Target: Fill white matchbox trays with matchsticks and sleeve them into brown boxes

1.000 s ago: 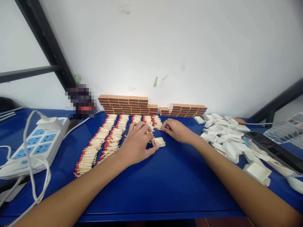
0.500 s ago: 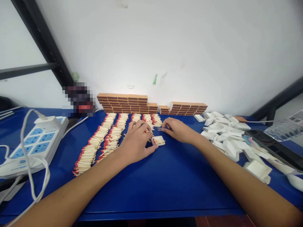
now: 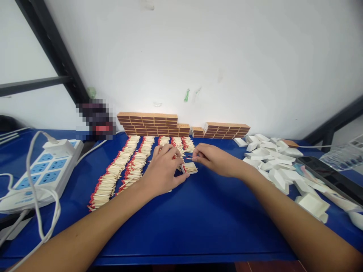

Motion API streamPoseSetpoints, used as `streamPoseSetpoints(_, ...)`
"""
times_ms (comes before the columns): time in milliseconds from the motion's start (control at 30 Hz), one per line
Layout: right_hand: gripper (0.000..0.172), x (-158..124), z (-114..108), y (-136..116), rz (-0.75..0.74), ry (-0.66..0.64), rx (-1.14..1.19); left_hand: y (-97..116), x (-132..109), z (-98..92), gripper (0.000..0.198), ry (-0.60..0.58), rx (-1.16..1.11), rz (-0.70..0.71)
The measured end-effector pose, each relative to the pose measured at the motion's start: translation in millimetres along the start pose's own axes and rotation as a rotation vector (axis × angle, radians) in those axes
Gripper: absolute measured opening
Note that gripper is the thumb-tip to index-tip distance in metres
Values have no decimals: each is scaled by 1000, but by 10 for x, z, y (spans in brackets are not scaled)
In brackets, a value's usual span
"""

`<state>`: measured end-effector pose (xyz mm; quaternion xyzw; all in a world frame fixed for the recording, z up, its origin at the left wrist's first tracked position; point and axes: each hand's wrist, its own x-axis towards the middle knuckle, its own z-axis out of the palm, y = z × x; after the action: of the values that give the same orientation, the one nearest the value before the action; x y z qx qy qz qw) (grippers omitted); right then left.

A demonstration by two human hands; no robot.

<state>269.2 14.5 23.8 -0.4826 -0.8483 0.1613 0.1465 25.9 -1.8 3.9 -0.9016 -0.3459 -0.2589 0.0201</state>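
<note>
My left hand (image 3: 163, 170) holds a small white matchbox tray (image 3: 195, 172) by its near left end, thumb in front and fingers curled over the far side. Several red-tipped matches lie in the tray. Just above its right end, my right hand (image 3: 208, 156) is closed in a pinch on a match (image 3: 189, 158), its red head pointing left. Rows of matches (image 3: 121, 162) spread on the blue table (image 3: 193, 223) left of and behind the tray. My left hand partly covers the middle rows.
Brown matchboxes (image 3: 150, 122) are stacked along the white wall. Many empty white trays (image 3: 272, 155) are heaped at the right, beside a black phone (image 3: 330, 179). A power strip (image 3: 48, 170) with white cables lies at the left.
My right hand has come slightly toward me, away from the match rows, with the match in its fingers. My left hand keeps its hold on the tray.
</note>
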Motion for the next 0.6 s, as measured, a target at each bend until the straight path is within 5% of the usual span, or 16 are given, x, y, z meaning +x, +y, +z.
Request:
streamPoseSetpoints(167,19,-45,4,-102,-18,-89,24,4,-1,4,25,-5,-1,-2)
streamPoseSetpoints(400,16,63,18,287,90,16,-88,5,-3,3,21,4,-6,2)
streamPoseSetpoints(600,10,113,112,389,42,79,-113,15,-3,-4,22,-6,-8,-6)
